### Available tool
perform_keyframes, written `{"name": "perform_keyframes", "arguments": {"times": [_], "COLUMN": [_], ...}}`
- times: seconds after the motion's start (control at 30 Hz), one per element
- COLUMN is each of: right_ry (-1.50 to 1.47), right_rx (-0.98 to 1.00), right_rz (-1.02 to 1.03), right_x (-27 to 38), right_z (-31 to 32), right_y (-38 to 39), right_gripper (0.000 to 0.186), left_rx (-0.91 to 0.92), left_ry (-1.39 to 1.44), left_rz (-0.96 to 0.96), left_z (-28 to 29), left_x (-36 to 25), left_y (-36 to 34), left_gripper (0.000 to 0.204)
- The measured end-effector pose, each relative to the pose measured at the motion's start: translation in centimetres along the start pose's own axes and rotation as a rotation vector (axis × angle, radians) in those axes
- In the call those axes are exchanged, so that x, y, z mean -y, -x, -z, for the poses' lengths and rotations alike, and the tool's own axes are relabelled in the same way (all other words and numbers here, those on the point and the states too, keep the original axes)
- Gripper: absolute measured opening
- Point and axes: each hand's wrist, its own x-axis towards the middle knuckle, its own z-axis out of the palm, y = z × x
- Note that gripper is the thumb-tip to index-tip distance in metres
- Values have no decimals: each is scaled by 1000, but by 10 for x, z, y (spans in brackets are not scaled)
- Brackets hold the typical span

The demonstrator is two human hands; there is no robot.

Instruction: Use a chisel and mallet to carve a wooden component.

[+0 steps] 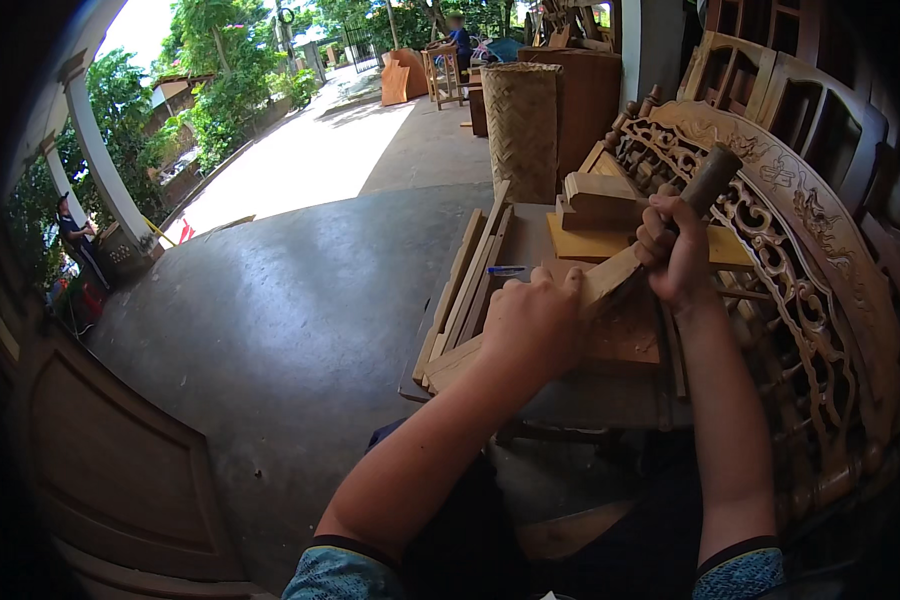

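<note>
Wrapping right hand [673,248] snugly around dark wooden cylinder [715,176]; resting left hand [534,318] knuckles-up over board [608,281] below-left of grip, finger closure hidden

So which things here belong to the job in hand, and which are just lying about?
Seemingly in the job:
wooden piece under the left hand
thick round handle in the right hand
work table

Seemingly just around:
carved panel
woven roll
dark panelled wood, lower left
</note>
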Motion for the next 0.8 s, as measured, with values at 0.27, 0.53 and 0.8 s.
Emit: {"name": "perform_keyframes", "arguments": {"times": [0.27, 0.53, 0.8], "right_ry": [-5, -12, -8], "right_rx": [11, 13, 107], "right_rz": [-8, -6, 13], "right_x": [1, -1, -2], "right_z": [-2, 0, 8], "right_y": [2, 2, 1], "right_gripper": [31, 31, 31], "left_rx": [-15, -2, -18], "left_ry": [12, -6, -1], "left_rz": [-19, -16, -20], "left_z": [-1, 1, 0], "left_x": [2, 1, 0], "left_y": [1, 3, 3], "left_gripper": [54, 55, 55]}}
